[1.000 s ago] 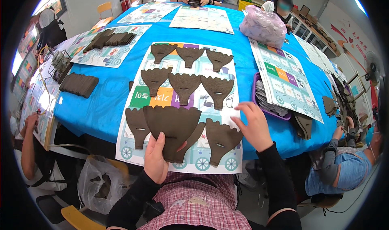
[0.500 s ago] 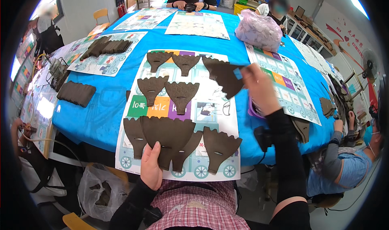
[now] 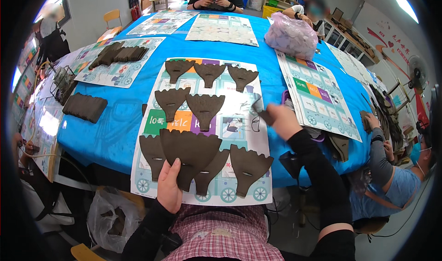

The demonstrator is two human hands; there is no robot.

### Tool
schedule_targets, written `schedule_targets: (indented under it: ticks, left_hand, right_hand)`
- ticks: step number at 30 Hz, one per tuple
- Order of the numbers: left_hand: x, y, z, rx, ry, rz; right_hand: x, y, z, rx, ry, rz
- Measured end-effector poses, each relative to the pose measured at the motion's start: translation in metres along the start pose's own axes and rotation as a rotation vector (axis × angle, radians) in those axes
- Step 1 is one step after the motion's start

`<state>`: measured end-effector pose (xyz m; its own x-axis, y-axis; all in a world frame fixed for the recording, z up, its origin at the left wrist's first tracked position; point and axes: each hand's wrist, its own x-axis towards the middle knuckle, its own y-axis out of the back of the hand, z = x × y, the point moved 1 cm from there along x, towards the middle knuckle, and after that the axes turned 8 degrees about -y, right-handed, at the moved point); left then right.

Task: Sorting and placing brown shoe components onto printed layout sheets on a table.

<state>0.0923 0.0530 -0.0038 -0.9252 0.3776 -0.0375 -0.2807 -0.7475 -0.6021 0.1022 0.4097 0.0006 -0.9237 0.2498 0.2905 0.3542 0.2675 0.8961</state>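
Observation:
My left hand [image 3: 169,189] grips the narrow stem of a large dark brown fan-shaped piece [image 3: 191,150] with a scalloped top edge, thumb on its face. It overlaps smaller fan-shaped pieces beneath it. My right hand [image 3: 283,120] is closed on a dark flat piece [image 3: 262,113], tilted so its full outline does not show, above the sheet's right edge. On the printed white sheet [image 3: 246,185] lie several similar slotted fan pieces, such as a lower right fan piece [image 3: 247,169] and an upper right fan piece [image 3: 242,78].
Brown stacks [image 3: 85,107] lie at left on the blue tablecloth [image 3: 129,146]. Printed sheets [image 3: 317,95] and a purple-rimmed container [image 3: 286,95] are at right. A pink bag of pale pieces [image 3: 292,35] stands far right. Other people sit around the table.
My right hand has moved down and slightly left; its piece has turned from face-on to a steep tilt, uncovering the upper right fan piece. My left hand stays nearly in place.

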Motion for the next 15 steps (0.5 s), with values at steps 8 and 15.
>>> schedule_targets:
  ticks: [8, 15]
  left_hand:
    - [0.003, 0.019, 0.005, -0.025, -0.026, 0.066]
    - [0.003, 0.018, 0.011, -0.036, -0.016, 0.107]
  right_hand:
    - [0.003, 0.025, -0.071, -0.234, 0.296, 0.426]
    - [-0.031, -0.001, -0.076, -0.127, 0.226, 0.008]
